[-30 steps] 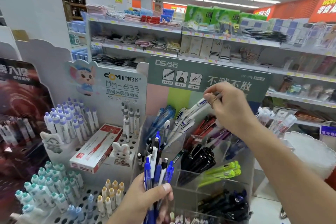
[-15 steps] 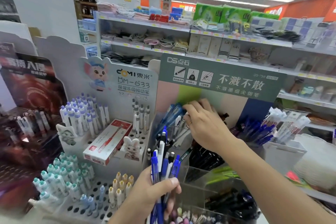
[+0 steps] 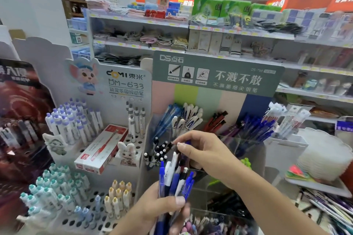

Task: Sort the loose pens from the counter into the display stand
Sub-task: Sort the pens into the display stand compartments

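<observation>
Fingertips [image 3: 178,144] of right hand [image 3: 206,150] pinching a pen top, now back from the display stand [image 3: 248,143]; left hand [image 3: 162,208], at 6 o'clock, gripping pen bundle [image 3: 175,181].

The left hand [image 3: 152,208] grips a bunch of blue and white plastic pens [image 3: 174,179] upright; the right hand [image 3: 202,150] pinches one pen's top before the clear acrylic display stand [image 3: 248,145].

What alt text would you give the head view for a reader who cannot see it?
A left hand grips a bundle of mostly blue pens upright while the right hand pinches the top of a dark pen above it. Behind stands a clear acrylic pen display stand with compartments of blue, white, red and black pens, in a shop aisle.
</observation>
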